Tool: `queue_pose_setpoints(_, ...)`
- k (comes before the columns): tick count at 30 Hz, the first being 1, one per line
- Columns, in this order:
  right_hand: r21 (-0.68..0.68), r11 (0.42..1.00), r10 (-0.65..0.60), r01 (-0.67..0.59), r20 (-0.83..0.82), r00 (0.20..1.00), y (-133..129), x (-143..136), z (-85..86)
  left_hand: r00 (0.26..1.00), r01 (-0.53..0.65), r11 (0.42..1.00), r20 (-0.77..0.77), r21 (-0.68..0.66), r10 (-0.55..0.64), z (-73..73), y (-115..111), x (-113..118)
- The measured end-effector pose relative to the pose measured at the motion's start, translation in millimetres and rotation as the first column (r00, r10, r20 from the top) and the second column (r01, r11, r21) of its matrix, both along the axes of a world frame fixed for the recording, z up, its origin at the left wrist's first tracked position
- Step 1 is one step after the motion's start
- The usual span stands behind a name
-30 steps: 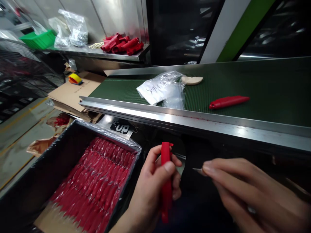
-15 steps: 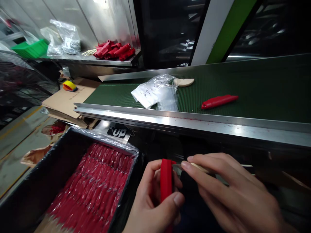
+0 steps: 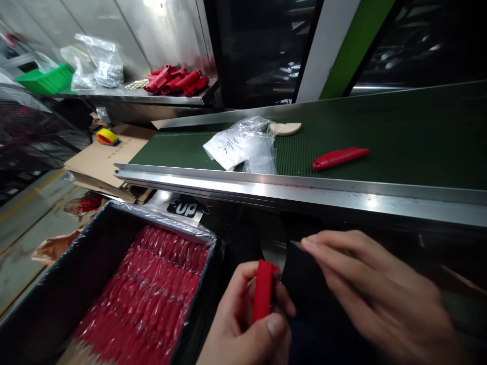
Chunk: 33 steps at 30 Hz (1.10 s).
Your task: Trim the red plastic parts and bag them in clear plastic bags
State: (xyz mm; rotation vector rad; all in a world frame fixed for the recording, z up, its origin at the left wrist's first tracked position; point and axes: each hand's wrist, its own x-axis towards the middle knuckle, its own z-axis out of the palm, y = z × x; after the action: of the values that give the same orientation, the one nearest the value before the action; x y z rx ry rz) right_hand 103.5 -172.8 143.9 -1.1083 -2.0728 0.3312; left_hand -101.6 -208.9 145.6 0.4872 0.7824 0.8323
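A: Where is the red piece [image 3: 262, 294]?

B: At the near middle, in the left hand [image 3: 247, 324]. Those fingers curl around it, thumb against its near part, and its far end pokes out of the grip.

A: And the right hand [image 3: 373, 289]?

B: Near right, somewhat blurred. Its fingertips pinch a thin pointed tool [image 3: 297, 244], tip toward the left, just apart from the piece. I can't tell the tool's full shape; the hand hides the rest.

A: What's on the green belt [image 3: 414, 152] beyond?

B: A second red part [image 3: 340, 158] lies toward the right. Left of it are a cream half-round block [image 3: 286, 129] and a crumpled clear bag [image 3: 243, 144] with handwriting.

A: Anything on the left?

B: Near left, a plastic-lined box [image 3: 163, 218] holds rows of red parts. Far left, a metal shelf [image 3: 133, 95] carries a heap of red pieces [image 3: 175, 81] and a green bin [image 3: 45, 80].
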Motion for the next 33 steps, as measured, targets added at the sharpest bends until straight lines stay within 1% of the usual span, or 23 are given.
queue_pose_setpoints(3,0.0,0.995,0.098,-0.098,0.021,0.995,-8.9,-5.6,5.2,0.998,0.012,1.0,0.059,-0.002,-0.012,-2.4,4.6,-2.8)
queue_pose_setpoints(7,0.039,0.992,0.118,-0.12,0.056,0.991,-14.7,-11.1,3.1,0.991,0.036,0.999,0.131,-0.013,-0.034,-2.9,6.3,-5.2)
queue_pose_setpoints(13,0.054,0.995,0.086,-0.089,0.058,0.995,-13.2,-13.6,-0.1,0.983,0.054,0.997,0.177,-0.054,-0.044,-1.8,5.1,-5.1)
queue_pose_setpoints(20,0.104,0.992,0.062,-0.069,0.063,0.996,-13.8,-14.0,2.7,0.977,0.055,0.998,0.209,-0.011,-0.052,-9.8,4.0,-4.3)
queue_pose_setpoints(24,0.079,0.994,0.073,-0.08,0.088,0.993,-16.2,-13.2,0.8,0.98,0.052,0.998,0.193,-0.046,-0.042,-8.1,3.2,-4.0)
queue_pose_setpoints(28,0.066,0.995,0.069,-0.075,0.095,0.993,-17.0,-11.8,-1.2,0.982,0.052,0.998,0.183,-0.039,-0.044,-5.7,3.1,-4.3)
queue_pose_setpoints(33,0.094,0.993,0.068,-0.075,0.081,0.994,-16.0,-13.2,-4.2,0.976,0.072,0.997,0.208,-0.04,-0.063,-5.1,4.0,-5.4)
